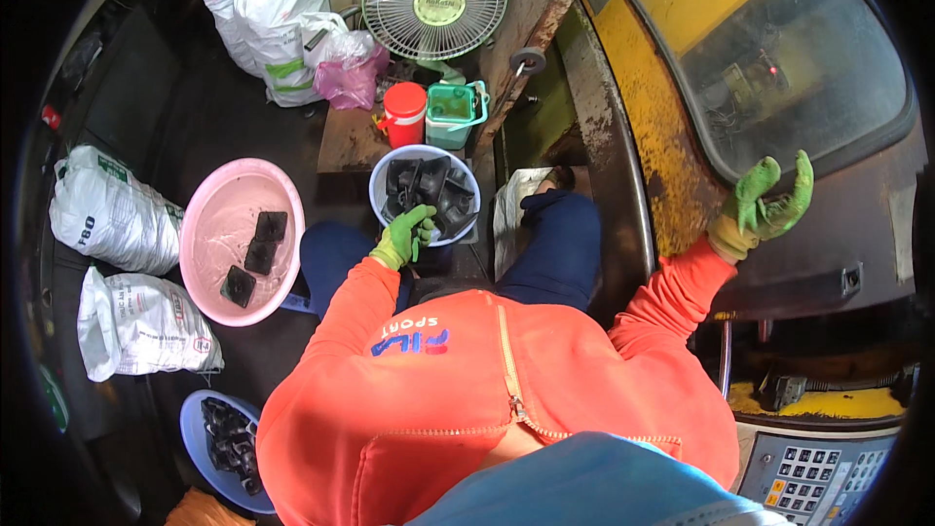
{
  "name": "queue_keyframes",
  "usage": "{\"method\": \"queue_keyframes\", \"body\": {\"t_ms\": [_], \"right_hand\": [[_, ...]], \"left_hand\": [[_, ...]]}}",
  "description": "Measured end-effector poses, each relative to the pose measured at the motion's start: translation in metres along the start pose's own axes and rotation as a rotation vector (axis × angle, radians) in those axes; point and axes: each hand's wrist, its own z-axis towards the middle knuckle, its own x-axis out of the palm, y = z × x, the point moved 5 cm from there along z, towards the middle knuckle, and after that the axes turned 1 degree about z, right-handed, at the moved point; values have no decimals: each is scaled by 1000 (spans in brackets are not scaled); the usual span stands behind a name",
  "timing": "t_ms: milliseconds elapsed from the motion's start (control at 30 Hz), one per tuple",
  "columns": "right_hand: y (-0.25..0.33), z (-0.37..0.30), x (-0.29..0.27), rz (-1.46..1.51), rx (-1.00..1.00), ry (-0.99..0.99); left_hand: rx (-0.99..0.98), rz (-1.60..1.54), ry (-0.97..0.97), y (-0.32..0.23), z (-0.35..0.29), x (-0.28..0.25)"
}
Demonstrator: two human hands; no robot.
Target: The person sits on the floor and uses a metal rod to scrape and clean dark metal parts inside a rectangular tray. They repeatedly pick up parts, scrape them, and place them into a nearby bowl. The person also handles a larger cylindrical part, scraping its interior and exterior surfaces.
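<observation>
My left hand (404, 237), in a green glove, rests at the near rim of a light blue basin (376, 197) between my knees. Its fingers are loosely bent with the thumb apart, and nothing shows in them. Black molded pieces (429, 185) fill this basin, just beyond the fingertips. Out to the right, my gloved right hand (769, 203) is raised with fingers spread, holding nothing. It is in front of the lower edge of a window (769, 49) in a yellow machine door (643, 127).
A pink basin (200, 263) holding three black pieces stands left, beside white sacks (146, 321). Another blue basin (195, 453) of black parts is lower left. Ahead are a fan (435, 2), a red jug (404, 112) and a green container (453, 117). A control panel (818, 472) sits lower right.
</observation>
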Motion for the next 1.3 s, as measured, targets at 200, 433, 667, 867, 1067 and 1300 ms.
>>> {"method": "queue_keyframes", "body": {"t_ms": [200,433,667,867,1067,1300], "right_hand": [[-20,16,-45,-408,-277,98],[-19,14,-100,-401,-242,117],[-23,7,-115,-286,-140,106],[-22,10,-128,-430,-240,-95],[-21,13,-124,-644,-225,-31],[-20,15,-122,-638,-256,-7]], "left_hand": [[-48,-29,60,13,7,-10],[-76,-38,67,21,11,-16],[-153,-77,102,29,2,-21],[-204,-64,50,31,-4,-23],[-202,-53,27,31,-4,-22],[-207,-53,26,32,-3,-22]]}}
